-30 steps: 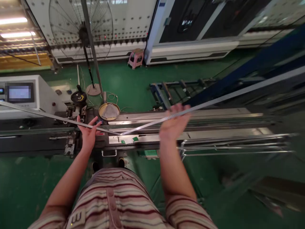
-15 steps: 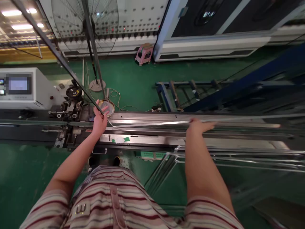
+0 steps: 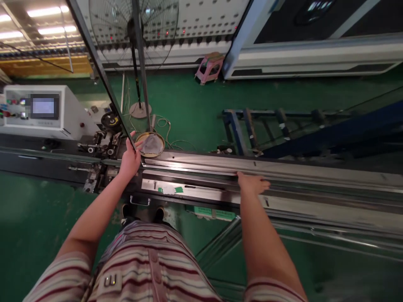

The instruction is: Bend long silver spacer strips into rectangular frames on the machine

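The left hand (image 3: 129,158) is closed on a thin metal strip (image 3: 100,71). Its fingers (image 3: 134,152) curl around the strip just above the bend, with the thumb raised beside it. From that grip one leg of the strip rises steeply up and to the left, out of the top of the view. The other leg seems to lie flat along the long steel surface (image 3: 315,178) and run right towards the right hand (image 3: 252,183).

That hand rests palm down on the surface with its fingers stretched out close together and pointing right, holding nothing. Whether they press on the strip itself cannot be told.

A round tray (image 3: 157,150) holding a grey cloth sits just behind the left hand. A white control box (image 3: 47,111) stands further left. Bits of green tape (image 3: 178,190) stick to the front rail between the hands. A pink stool (image 3: 209,67) stands on the green floor beyond.
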{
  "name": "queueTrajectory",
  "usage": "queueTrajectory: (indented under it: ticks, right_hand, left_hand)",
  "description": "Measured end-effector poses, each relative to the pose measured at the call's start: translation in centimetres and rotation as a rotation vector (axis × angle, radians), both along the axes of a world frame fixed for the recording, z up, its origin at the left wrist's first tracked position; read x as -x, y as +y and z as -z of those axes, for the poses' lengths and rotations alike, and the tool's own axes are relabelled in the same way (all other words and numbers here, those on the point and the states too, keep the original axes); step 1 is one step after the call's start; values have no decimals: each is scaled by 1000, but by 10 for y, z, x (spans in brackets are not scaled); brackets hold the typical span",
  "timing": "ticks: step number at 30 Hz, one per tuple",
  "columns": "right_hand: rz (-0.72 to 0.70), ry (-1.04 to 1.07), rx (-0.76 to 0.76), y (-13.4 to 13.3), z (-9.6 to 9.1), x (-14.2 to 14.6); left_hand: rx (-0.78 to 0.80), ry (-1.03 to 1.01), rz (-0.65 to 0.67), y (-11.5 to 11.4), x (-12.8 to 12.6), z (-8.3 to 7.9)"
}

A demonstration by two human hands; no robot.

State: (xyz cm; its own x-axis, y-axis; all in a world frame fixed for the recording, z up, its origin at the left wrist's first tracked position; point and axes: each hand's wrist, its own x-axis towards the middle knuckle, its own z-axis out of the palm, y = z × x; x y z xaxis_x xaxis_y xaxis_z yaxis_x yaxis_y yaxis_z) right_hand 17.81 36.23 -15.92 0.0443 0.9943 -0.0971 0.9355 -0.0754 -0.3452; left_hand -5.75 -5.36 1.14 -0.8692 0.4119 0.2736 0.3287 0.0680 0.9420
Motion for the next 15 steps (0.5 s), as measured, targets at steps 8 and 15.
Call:
queueTrajectory:
  ticks: [8, 15]
  right_hand:
    - [-404, -160, -230, -111, 10, 48]
    - [-526, -235, -275, -218, 3, 122]
  left_hand:
    - [48, 24, -109, -107, 77, -2]
    - [208, 127, -158, -211, 147, -4]
